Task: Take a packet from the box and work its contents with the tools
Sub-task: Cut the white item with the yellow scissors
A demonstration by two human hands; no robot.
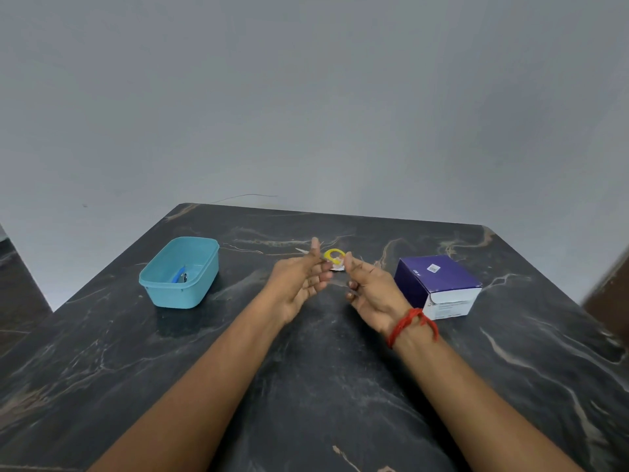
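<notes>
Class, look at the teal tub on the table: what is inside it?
Inside the teal tub lies a blue-handled tool, with something dark and metallic beside it, too small to identify. The tub's near wall hides the front part of its floor.

Two bare forearms (211,366) run from the lower edge to the left hand (299,284) and right hand (371,291). A red thread wristband (410,325), wound in several strands with a loose hanging end, encircles the right wrist.
</notes>
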